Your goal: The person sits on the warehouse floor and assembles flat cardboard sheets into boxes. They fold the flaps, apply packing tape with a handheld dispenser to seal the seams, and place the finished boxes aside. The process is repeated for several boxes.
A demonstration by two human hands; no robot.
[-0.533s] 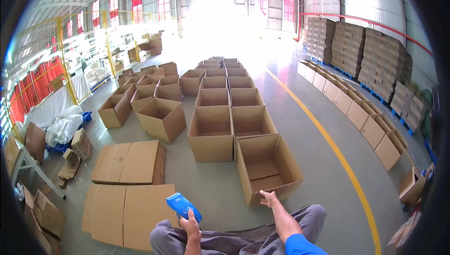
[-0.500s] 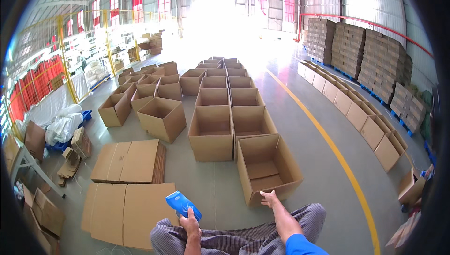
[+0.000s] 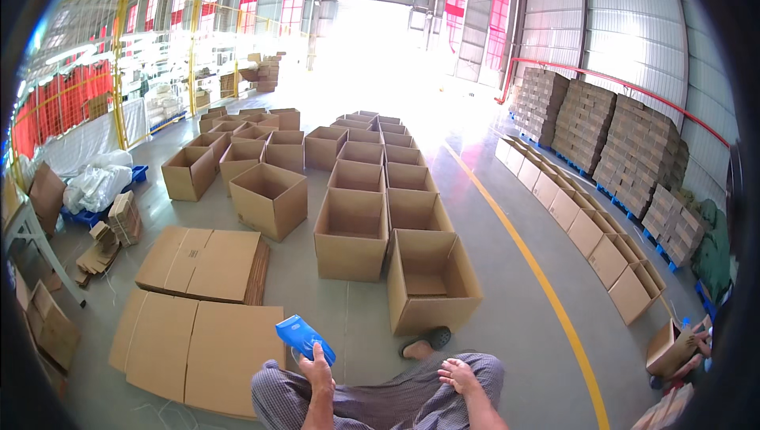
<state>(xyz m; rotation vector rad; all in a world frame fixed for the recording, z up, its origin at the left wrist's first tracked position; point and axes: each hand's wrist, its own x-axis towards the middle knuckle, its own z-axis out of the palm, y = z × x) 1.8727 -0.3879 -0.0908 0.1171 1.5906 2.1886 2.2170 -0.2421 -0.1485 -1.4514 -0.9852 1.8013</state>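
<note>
My left hand (image 3: 317,370) is closed around a blue tape dispenser (image 3: 301,335), held above my left knee. My right hand (image 3: 460,375) hovers over my right knee, its fingers loosely spread and holding nothing. Just ahead of it stands an open-topped cardboard box (image 3: 434,316), upright on the floor and apart from the hand. To the left of the dispenser lie flat cardboard sheets (image 3: 235,353), with a thicker pile of flattened cartons (image 3: 198,262) behind them. My foot in a dark clog (image 3: 427,341) shows between the box and my knees.
Open boxes (image 3: 351,228) run away from me in two rows, with more boxes (image 3: 269,200) to their left. A yellow floor line (image 3: 529,252) passes on the right. Beyond it are another box row (image 3: 571,228) and stacked cartons (image 3: 633,141). Another person's hand (image 3: 701,341) touches a box at far right.
My right hand has drawn back from the nearest box's front edge toward my knee. That box now sits closer against the rows. The view has shifted, and my left hand keeps hold of the tape dispenser.
</note>
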